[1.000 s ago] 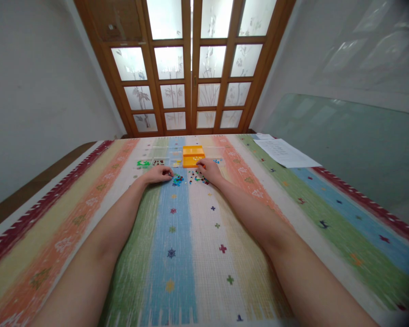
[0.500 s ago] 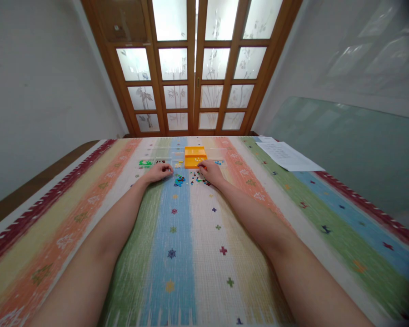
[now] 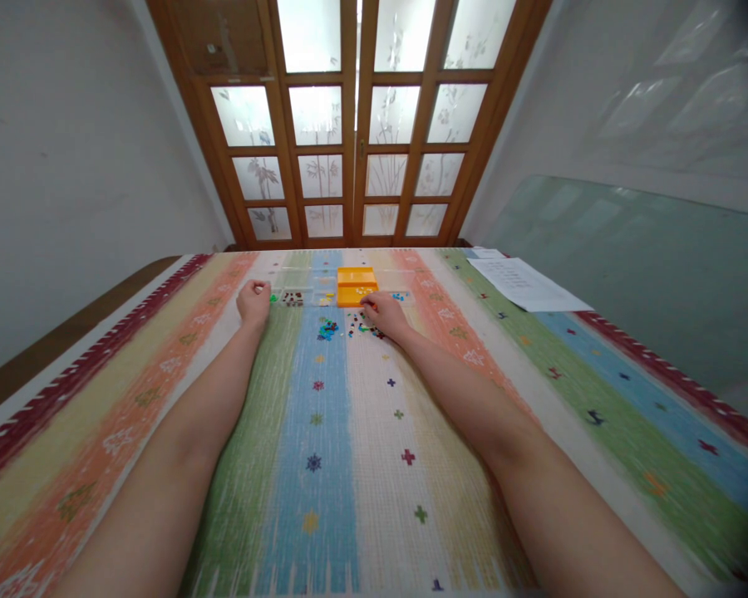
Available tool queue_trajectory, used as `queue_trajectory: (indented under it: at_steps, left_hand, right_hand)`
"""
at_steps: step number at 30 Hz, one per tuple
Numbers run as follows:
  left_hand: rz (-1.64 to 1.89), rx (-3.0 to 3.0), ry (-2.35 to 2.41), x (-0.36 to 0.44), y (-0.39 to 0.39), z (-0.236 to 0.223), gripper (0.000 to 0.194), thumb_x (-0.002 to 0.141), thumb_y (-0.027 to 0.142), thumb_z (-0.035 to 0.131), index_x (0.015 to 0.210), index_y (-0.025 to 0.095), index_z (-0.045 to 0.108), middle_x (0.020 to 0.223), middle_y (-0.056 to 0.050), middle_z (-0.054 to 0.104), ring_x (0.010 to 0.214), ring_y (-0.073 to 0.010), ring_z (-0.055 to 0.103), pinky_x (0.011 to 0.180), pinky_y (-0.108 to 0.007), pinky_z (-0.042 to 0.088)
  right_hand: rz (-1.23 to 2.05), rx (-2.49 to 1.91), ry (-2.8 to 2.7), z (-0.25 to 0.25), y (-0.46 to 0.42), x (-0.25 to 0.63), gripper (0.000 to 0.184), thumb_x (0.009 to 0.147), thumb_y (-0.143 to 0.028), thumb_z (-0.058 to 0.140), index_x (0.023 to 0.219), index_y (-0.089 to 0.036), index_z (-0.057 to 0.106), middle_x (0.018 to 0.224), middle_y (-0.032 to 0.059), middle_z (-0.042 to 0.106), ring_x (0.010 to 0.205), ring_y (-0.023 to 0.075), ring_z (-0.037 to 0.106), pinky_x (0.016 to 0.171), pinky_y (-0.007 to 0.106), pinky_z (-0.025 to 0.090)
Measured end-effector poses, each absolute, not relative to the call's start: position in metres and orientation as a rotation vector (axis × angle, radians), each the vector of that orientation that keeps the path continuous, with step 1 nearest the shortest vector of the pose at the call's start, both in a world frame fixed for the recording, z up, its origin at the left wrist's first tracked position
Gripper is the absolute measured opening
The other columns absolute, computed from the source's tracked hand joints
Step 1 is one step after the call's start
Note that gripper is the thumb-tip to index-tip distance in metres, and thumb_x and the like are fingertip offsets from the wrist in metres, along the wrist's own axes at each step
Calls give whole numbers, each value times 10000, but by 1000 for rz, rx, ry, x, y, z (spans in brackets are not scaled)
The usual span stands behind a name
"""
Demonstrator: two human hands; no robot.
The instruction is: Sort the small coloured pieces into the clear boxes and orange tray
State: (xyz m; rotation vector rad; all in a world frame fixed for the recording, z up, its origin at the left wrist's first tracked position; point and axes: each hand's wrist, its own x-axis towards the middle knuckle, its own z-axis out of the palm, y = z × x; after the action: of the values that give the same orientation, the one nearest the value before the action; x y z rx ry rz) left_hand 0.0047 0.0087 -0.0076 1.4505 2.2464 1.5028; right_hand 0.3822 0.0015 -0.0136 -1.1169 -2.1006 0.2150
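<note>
My left hand (image 3: 253, 302) is over the clear box with green pieces (image 3: 273, 298), fingers pinched together; whatever is between them is too small to name. My right hand (image 3: 383, 313) is closed at the front of an orange box (image 3: 357, 276) with its lid raised, and its fingertips hide what they hold, if anything. Pale pieces lie in the orange box. Beside the left hand are clear boxes of dark red pieces (image 3: 292, 298) and yellow pieces (image 3: 327, 297). A mixed pile of blue and green pieces (image 3: 327, 330) and scattered small pieces (image 3: 356, 325) lie between the hands.
Blue pieces (image 3: 400, 296) sit in a clear box right of the orange one. A striped tablecloth (image 3: 383, 465) covers the table. Printed paper sheets (image 3: 524, 284) lie at the right, near a glass panel (image 3: 636, 266). Wooden doors (image 3: 356, 124) stand beyond the table.
My left hand has moved left and slightly away from me, from beside the mixed pile to the green pieces, covering most of them. The right hand stays almost still.
</note>
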Motion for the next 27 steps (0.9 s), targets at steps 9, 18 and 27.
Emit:
queue_trajectory:
  at_steps: [9, 18, 27]
  left_hand:
    - [1462, 1239, 2359, -15, 9, -9, 298, 864, 360, 609, 1035, 157, 746, 852, -39, 674, 775, -186, 590, 701, -280, 433]
    - [1330, 1346, 2444, -3, -1, 3, 307, 911, 357, 571, 1065, 162, 752, 925, -76, 715, 841, -220, 616, 749, -299, 441]
    - [1025, 1653, 2615, -6, -13, 12, 294, 902, 263, 578, 1065, 154, 797, 1155, -221, 689, 1170, -352, 525, 950, -467, 395]
  right_hand:
    - [229, -1106, -2121, -15, 2, 383, 148, 918, -139, 625, 967, -202, 751, 1007, 65, 753, 952, 213, 649, 879, 315, 468]
    - [233, -1126, -2135, -13, 0, 382, 167, 928, -141, 608, 979, -200, 756, 1009, 66, 756, 949, 205, 648, 879, 306, 463]
    - [204, -1145, -2159, -13, 0, 380, 185, 944, -148, 597, 998, -196, 767, 1024, 76, 763, 967, 214, 656, 883, 316, 472]
